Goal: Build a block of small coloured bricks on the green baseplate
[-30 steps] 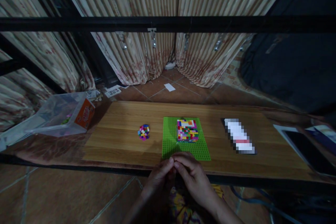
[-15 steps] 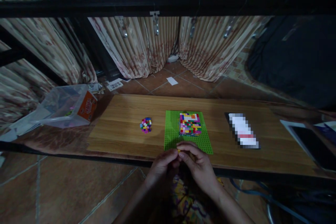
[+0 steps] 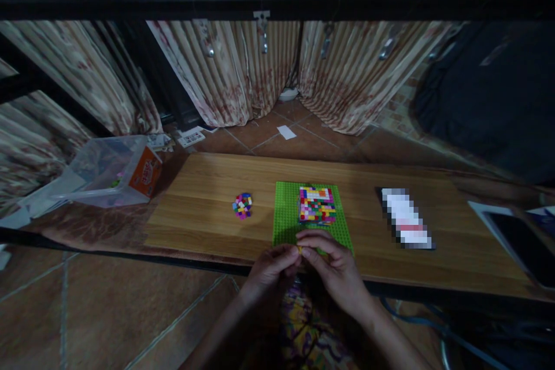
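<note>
Between the fingertips of both hands is a small yellow toy brick (image 3: 299,249), mostly covered by the fingers. My left hand (image 3: 273,266) pinches it from the left, and my right hand (image 3: 332,257) pinches it from the right. Both are at the table's near edge, just over the front of a green studded baseplate (image 3: 285,214). On that plate, beyond my hands, stands a block built of many coloured bricks (image 3: 317,206), with white and orange on its top. A small pile of loose coloured bricks (image 3: 242,206) lies left of the plate.
The wooden table (image 3: 195,196) holds a blurred-out phone-like object (image 3: 407,218) on the right. Near the right end lies a dark tablet-like slab (image 3: 520,243). A clear plastic bin (image 3: 104,176) with an orange label stands at the left. A dark bar (image 3: 277,1) crosses above.
The view has shifted slightly. My hands stay together at the baseplate's front edge, still pinching the yellow brick, with only small finger movement.
</note>
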Demonstrator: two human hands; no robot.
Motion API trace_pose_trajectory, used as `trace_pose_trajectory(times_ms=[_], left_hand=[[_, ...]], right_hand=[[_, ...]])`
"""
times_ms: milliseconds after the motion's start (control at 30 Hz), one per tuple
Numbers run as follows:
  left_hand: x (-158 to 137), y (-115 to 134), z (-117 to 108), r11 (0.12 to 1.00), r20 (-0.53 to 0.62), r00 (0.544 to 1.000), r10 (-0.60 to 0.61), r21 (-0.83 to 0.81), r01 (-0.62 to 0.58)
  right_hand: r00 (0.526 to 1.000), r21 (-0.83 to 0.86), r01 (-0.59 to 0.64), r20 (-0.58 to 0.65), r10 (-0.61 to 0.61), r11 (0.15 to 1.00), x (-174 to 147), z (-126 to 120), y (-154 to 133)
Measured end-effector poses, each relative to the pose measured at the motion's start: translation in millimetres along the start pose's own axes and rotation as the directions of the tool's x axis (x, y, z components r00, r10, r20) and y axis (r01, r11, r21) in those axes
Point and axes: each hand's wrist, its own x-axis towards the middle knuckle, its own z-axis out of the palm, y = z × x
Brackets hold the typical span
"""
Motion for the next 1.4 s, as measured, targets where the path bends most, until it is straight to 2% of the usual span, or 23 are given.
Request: trace_pose_trajectory(times_ms=[100, 200, 300, 433, 567, 800, 967, 1200, 1300, 1400], left_hand=[[4.8, 3.2, 1.0, 1.000, -0.074, 0.997, 0.010, -0.007, -0.010], [12.1, 11.2, 1.9, 0.998, -0.126, 0.990, 0.060, 0.011, -0.059], [20.5, 18.9, 5.2, 0.994, -0.136, 0.985, 0.102, 0.058, -0.095], [32.4, 19.9, 11.9, 0.973, -0.167, 0.968, 0.187, 0.167, -0.159], [45.6, 11.0, 12.5, 0.916, -0.106, 0.947, 0.302, 0.307, -0.258], [50.7, 0.0, 9.8, 0.725, 0.001, 0.867, 0.498, 0.548, -0.417], [44.1, -2.2, 13.7, 0.629, 0.063, 0.825, 0.562, 0.615, -0.476], [45.6, -8.5, 15.5, 0.525, 0.108, 0.808, 0.579, 0.708, -0.471], [46.0, -11.4, 16.2, 0.507, 0.117, 0.794, 0.596, 0.712, -0.486], [44.7, -10.6, 17.2, 0.512, 0.093, 0.791, 0.605, 0.716, -0.476]], right_hand=[[0.992, -0.153, 0.061, -0.096, -0.076, 0.986, 9.8, -4.8, 4.5], [0.962, -0.372, 0.124, -0.182, -0.204, 0.920, 25.5, -11.5, 6.8], [0.945, -0.530, 0.168, -0.154, -0.289, 0.831, 41.8, -15.8, 9.0], [0.950, -0.650, 0.178, -0.082, -0.301, 0.739, 54.5, -15.0, 14.1], [0.950, -0.678, 0.169, -0.083, -0.302, 0.715, 58.0, -11.3, 16.5], [0.930, -0.675, 0.124, -0.176, -0.322, 0.727, 55.3, -6.6, 21.7], [0.908, -0.774, 0.175, -0.112, -0.404, 0.608, 43.9, -5.9, 27.1], [0.934, -0.904, 0.181, 0.035, -0.354, 0.388, 33.8, -5.3, 21.4], [0.945, -0.912, 0.196, 0.078, -0.317, 0.359, 30.6, -5.3, 22.6], [0.953, -0.896, 0.183, 0.061, -0.298, 0.403, 29.3, -6.2, 25.4]])
